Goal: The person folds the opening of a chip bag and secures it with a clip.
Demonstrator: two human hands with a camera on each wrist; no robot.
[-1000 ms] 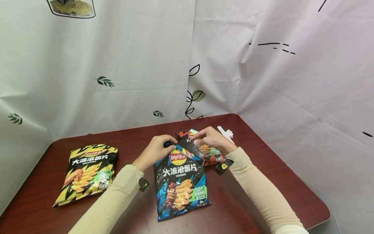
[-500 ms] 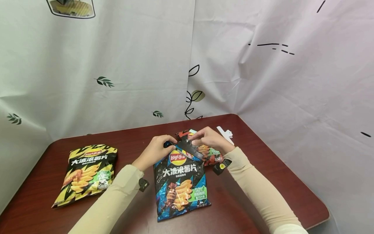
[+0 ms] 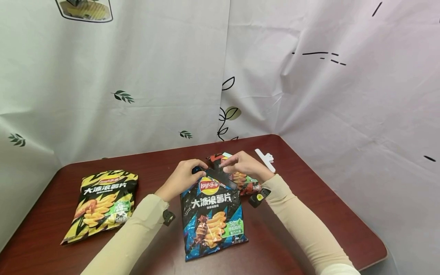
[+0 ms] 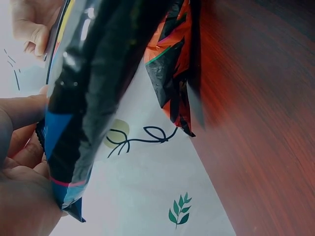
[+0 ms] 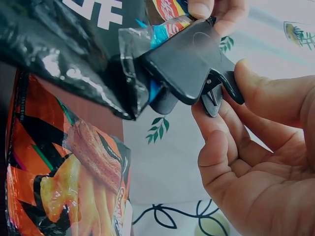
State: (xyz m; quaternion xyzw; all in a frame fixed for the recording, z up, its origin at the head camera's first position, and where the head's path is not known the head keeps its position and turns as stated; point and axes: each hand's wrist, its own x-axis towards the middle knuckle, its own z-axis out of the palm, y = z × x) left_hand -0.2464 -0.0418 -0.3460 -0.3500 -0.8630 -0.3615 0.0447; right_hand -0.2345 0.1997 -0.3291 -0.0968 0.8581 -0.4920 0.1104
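A blue and black chip bag [image 3: 213,214] lies on the dark red table [image 3: 302,198], with its top edge lifted. My left hand [image 3: 197,169] grips the bag's top left corner [image 4: 69,147]. A black clip [image 3: 222,178] sits over the folded top of the bag [image 5: 74,44]. My right hand [image 3: 227,166] pinches the clip's handles [image 5: 216,88], thumb on one side and fingers on the other. In the right wrist view the clip's jaws bite on the bag's edge.
A red and orange chip bag [image 3: 248,182] lies just behind the blue one, also seen under it [image 5: 64,187]. A yellow chip bag [image 3: 103,200] rests at the left of the table. A white clip [image 3: 265,159] lies at the back right. White printed curtains [image 3: 154,76] hang behind.
My right hand and the black clip have shifted slightly left along the bag's top. The left hand keeps its hold in the same place.
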